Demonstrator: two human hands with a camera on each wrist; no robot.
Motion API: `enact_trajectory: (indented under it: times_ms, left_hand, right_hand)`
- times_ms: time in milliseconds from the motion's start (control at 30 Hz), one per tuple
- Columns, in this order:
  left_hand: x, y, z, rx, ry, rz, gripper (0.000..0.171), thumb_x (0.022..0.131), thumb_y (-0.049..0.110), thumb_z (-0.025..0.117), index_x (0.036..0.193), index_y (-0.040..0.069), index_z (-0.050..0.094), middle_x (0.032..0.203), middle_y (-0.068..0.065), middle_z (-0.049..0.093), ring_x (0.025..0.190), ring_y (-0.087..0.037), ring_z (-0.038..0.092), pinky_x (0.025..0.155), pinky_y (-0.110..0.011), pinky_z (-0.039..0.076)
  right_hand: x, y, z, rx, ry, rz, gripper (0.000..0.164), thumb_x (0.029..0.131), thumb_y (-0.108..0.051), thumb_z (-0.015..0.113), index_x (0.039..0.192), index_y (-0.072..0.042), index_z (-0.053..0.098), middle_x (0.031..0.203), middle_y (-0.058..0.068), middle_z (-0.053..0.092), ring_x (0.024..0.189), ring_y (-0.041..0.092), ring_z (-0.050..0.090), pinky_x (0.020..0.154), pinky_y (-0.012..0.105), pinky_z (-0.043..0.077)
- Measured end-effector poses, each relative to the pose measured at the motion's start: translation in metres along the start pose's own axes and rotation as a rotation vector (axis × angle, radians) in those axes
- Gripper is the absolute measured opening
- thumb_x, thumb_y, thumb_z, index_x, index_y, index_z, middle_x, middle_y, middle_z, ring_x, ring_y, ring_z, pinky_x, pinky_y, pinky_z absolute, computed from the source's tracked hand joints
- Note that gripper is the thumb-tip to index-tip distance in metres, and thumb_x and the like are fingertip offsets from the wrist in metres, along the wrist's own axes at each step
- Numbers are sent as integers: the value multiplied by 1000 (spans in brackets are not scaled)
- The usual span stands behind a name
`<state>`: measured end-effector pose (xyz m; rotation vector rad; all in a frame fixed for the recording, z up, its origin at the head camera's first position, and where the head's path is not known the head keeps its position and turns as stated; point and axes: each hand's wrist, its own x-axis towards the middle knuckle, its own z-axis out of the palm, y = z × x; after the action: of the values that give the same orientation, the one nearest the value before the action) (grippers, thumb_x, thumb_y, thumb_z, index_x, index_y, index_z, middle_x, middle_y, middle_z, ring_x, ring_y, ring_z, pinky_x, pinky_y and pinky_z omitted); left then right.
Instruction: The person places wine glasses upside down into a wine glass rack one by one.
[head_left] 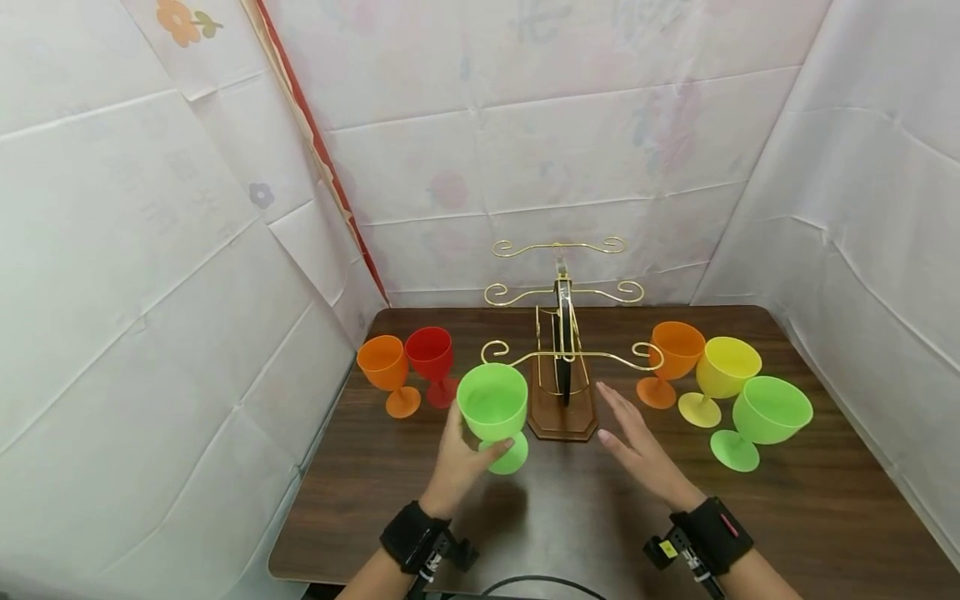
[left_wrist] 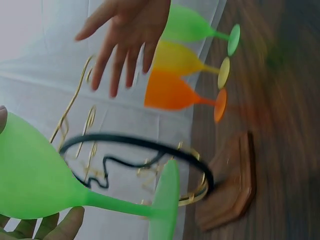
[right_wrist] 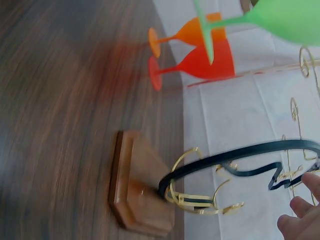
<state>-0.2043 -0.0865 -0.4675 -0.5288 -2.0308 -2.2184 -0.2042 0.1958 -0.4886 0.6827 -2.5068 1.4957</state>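
My left hand (head_left: 459,468) grips a green goblet (head_left: 492,398) by its bowl, holding it above the table in front of the rack. In the left wrist view the goblet (left_wrist: 35,172) lies across the lower left, its stem and foot in full sight. A gold wire rack (head_left: 564,333) with curled arms and a black curved frame stands on a wooden base (head_left: 562,421). Just right of that base my right hand (head_left: 637,450) hovers, fingers extended and nothing in them. Only some fingertips of the right hand (right_wrist: 302,210) show in the right wrist view.
On the table's left stand an orange goblet (head_left: 383,364) and a red goblet (head_left: 431,354). To the right are another orange goblet (head_left: 677,350), a yellow goblet (head_left: 727,367) and a second green goblet (head_left: 771,410). White sheeting (head_left: 480,150) surrounds the dark wooden table (head_left: 352,500).
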Motion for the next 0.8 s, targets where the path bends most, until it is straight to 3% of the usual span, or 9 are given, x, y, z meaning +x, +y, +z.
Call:
enact_trajectory:
  times_ms: [233,300,467,533,600,667,800]
  left_hand:
    - [7,0,31,17,-112,-42,82,76,12,78,142,25,32,131,-5,49,118,-22,48,98,-44,42]
    - [8,8,40,40,-149,-56,83,76,11,78,143,22,30,132,-6,48,120,-22,47,97,-44,42]
    - [12,19,57,65,-236,-47,83,76,6,76,144,12,30,134,-12,46,120,-27,46,94,-42,44]
    - [14,19,61,75,-264,-41,82,76,5,77,144,11,31,132,-13,47,118,-29,47,93,-39,45]
    - [14,24,65,84,-295,-46,81,75,4,76,143,9,32,129,-16,49,116,-31,49,92,-35,46]
    - [15,22,67,89,-319,-66,81,75,3,76,143,10,32,129,-15,49,116,-30,50,91,-32,46]
    - [17,6,70,117,-317,-55,80,76,6,77,143,17,35,127,-9,52,111,-23,53,85,-30,49]
  right_hand:
    - [2,-11,7,148,-58,-32,65,98,-13,46,152,-24,12,157,8,12,142,33,9,99,74,13]
    - [4,-15,8,212,-72,-56,65,98,-14,45,153,-22,10,157,9,10,144,23,8,99,74,10]
    - [6,-21,8,355,-86,-60,69,99,-30,46,153,-24,3,158,5,5,143,26,8,98,75,13]
    - [7,-24,7,385,-78,-49,73,98,-35,48,153,-24,1,158,4,7,142,29,12,97,76,14]
    - [7,-26,7,401,-64,-41,78,95,-37,52,153,-23,1,156,6,14,140,22,20,97,75,15]
    - [8,-28,8,427,-56,-40,82,93,-37,55,153,-20,1,152,8,23,135,16,30,100,68,22]
    - [10,-30,9,482,-36,-42,85,91,-33,60,153,-17,5,144,11,35,123,14,44,100,40,39]
